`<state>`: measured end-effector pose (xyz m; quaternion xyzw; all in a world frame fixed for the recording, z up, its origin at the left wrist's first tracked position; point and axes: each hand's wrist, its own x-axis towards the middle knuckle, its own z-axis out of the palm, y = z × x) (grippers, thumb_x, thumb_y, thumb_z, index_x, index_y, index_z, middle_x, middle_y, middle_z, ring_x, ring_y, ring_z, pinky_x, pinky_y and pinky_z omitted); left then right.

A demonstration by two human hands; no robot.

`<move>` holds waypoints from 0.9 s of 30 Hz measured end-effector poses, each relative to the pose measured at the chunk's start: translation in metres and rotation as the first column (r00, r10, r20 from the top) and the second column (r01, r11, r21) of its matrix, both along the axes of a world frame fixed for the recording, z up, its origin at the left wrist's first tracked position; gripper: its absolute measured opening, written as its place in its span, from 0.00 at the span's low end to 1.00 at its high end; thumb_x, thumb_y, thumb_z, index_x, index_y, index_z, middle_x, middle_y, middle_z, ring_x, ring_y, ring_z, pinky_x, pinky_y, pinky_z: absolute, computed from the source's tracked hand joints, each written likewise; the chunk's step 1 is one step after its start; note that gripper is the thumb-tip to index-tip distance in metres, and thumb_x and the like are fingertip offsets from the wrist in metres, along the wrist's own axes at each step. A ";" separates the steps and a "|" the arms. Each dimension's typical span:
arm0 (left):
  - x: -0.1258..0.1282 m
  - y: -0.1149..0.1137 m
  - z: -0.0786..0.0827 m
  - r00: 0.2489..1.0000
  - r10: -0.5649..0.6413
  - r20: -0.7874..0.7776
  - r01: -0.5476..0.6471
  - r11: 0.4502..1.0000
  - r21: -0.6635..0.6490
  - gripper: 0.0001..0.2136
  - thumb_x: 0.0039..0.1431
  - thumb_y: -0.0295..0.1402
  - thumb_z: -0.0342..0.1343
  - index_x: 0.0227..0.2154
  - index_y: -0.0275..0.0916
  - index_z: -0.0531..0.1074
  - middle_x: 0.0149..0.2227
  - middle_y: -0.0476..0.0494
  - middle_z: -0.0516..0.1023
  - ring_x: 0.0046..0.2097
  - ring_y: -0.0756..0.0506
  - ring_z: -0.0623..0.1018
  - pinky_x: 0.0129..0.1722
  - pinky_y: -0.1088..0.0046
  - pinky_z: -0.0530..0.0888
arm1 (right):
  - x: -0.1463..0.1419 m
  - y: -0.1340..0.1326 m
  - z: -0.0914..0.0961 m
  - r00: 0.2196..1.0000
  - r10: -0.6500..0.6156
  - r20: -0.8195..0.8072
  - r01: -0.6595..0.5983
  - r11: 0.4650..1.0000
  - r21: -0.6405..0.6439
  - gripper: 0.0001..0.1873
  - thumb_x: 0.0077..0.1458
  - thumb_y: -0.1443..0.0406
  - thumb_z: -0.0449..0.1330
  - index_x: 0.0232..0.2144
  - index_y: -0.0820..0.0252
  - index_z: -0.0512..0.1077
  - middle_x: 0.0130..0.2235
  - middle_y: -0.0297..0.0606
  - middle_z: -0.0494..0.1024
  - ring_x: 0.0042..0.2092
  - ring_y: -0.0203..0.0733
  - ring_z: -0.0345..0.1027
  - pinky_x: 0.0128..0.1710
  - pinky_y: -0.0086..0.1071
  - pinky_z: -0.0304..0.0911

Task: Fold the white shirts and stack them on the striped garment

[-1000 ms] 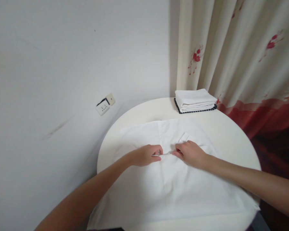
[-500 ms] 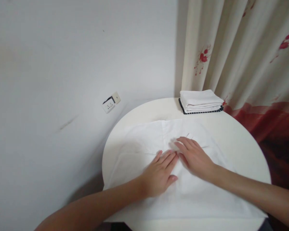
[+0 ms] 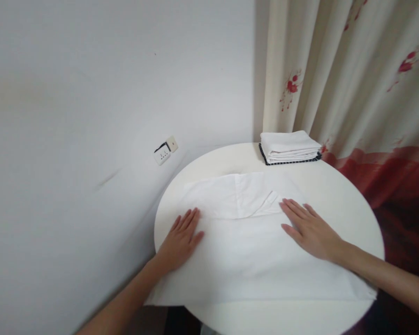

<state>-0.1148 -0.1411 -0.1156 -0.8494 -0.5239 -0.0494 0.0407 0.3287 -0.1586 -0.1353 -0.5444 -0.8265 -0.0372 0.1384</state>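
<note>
A white cloth (image 3: 244,260) lies spread over the round table, with a crosswise fold line and a small wrinkled flap near its far right part. My left hand (image 3: 181,237) rests flat on the cloth's left side, fingers apart and pointing away from me. On the right side, my right hand (image 3: 310,230) lies open with its fingertips beside the wrinkled flap and its thumb stretched to the left. Neither hand grips the fabric. The cloth's near left corner hangs past the table edge.
A stack of folded white cloths (image 3: 289,146) sits on a dark-trimmed base at the far edge of the white table (image 3: 352,204). Behind stands a wall with a socket (image 3: 162,155). A cream and red curtain (image 3: 352,83) hangs at the right.
Both hands have moved apart from the cloth's middle, the left one to the left and the right one to the right. The fold line now shows between them.
</note>
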 end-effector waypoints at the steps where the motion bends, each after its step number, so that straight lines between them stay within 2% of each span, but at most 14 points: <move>1: -0.012 0.001 -0.002 0.999 0.043 -0.005 -0.043 0.999 -0.001 0.30 0.73 0.46 0.38 0.72 0.38 0.45 0.71 0.36 0.53 0.71 0.38 0.54 0.68 0.50 0.56 | 0.010 -0.001 -0.003 0.999 -0.037 0.003 0.037 0.999 0.003 0.35 0.69 0.49 0.43 0.71 0.59 0.51 0.70 0.47 0.55 0.71 0.52 0.47 0.67 0.56 0.48; 4: -0.040 0.003 -0.005 0.993 0.121 0.002 -0.121 0.993 -0.009 0.29 0.73 0.45 0.36 0.71 0.38 0.47 0.70 0.35 0.55 0.71 0.37 0.56 0.66 0.48 0.58 | 0.037 -0.002 -0.009 0.993 -0.121 -0.006 0.121 0.993 -0.001 0.35 0.68 0.50 0.43 0.70 0.60 0.53 0.69 0.48 0.57 0.70 0.53 0.49 0.66 0.57 0.50; 7: -0.044 -0.002 0.002 0.990 0.140 0.007 -0.140 0.990 -0.011 0.30 0.73 0.46 0.35 0.71 0.35 0.49 0.70 0.32 0.54 0.71 0.34 0.54 0.66 0.43 0.57 | 0.046 -0.004 -0.002 0.979 -0.200 -0.041 0.201 0.979 0.020 0.32 0.69 0.53 0.41 0.68 0.62 0.57 0.68 0.52 0.59 0.70 0.56 0.50 0.64 0.60 0.51; 10: -0.014 -0.020 0.014 0.998 0.046 0.036 -0.048 0.998 0.048 0.30 0.73 0.45 0.36 0.71 0.35 0.48 0.71 0.31 0.51 0.72 0.34 0.51 0.67 0.42 0.55 | 0.021 -0.018 0.016 0.980 -0.176 -0.094 0.184 0.979 0.086 0.31 0.70 0.56 0.41 0.68 0.64 0.57 0.69 0.56 0.57 0.70 0.57 0.48 0.65 0.61 0.50; 12: 0.022 -0.037 0.018 0.995 -0.086 0.056 0.082 0.994 0.069 0.29 0.73 0.43 0.38 0.71 0.38 0.45 0.72 0.34 0.51 0.72 0.37 0.51 0.68 0.46 0.55 | -0.012 -0.035 0.027 0.991 -0.063 -0.118 0.073 0.994 0.083 0.30 0.70 0.57 0.43 0.70 0.61 0.54 0.70 0.53 0.56 0.71 0.55 0.46 0.66 0.59 0.49; 15: 0.073 -0.061 0.014 0.970 -0.234 0.063 0.231 0.972 0.044 0.28 0.73 0.38 0.40 0.72 0.39 0.45 0.72 0.36 0.52 0.72 0.39 0.52 0.68 0.49 0.57 | -0.062 -0.062 0.032 0.986 0.115 -0.120 -0.113 0.993 0.019 0.33 0.69 0.56 0.46 0.71 0.60 0.49 0.71 0.49 0.51 0.72 0.53 0.42 0.67 0.57 0.47; 18: 0.090 -0.071 0.006 0.959 -0.279 0.052 0.276 0.960 0.054 0.28 0.72 0.37 0.43 0.71 0.41 0.48 0.72 0.38 0.51 0.72 0.38 0.53 0.67 0.49 0.58 | -0.080 -0.078 0.028 0.974 0.214 -0.077 -0.218 0.974 -0.054 0.34 0.69 0.52 0.47 0.71 0.60 0.51 0.72 0.50 0.48 0.72 0.53 0.39 0.68 0.56 0.44; 21: 0.067 -0.072 0.001 0.970 -0.244 0.022 0.241 0.967 0.080 0.27 0.72 0.38 0.43 0.71 0.44 0.49 0.71 0.41 0.52 0.71 0.37 0.54 0.67 0.49 0.59 | -0.057 -0.084 0.022 0.985 0.169 -0.037 -0.171 0.983 -0.067 0.34 0.69 0.50 0.46 0.71 0.59 0.52 0.72 0.50 0.48 0.72 0.54 0.41 0.68 0.57 0.46; 27: -0.014 -0.083 0.000 0.992 -0.128 0.000 0.127 0.985 0.113 0.26 0.73 0.41 0.42 0.71 0.49 0.48 0.70 0.46 0.56 0.70 0.40 0.58 0.67 0.52 0.59 | 0.027 -0.097 0.003 1.000 -0.027 -0.002 0.027 0.999 0.016 0.33 0.69 0.51 0.47 0.70 0.55 0.54 0.70 0.46 0.54 0.71 0.53 0.46 0.66 0.57 0.50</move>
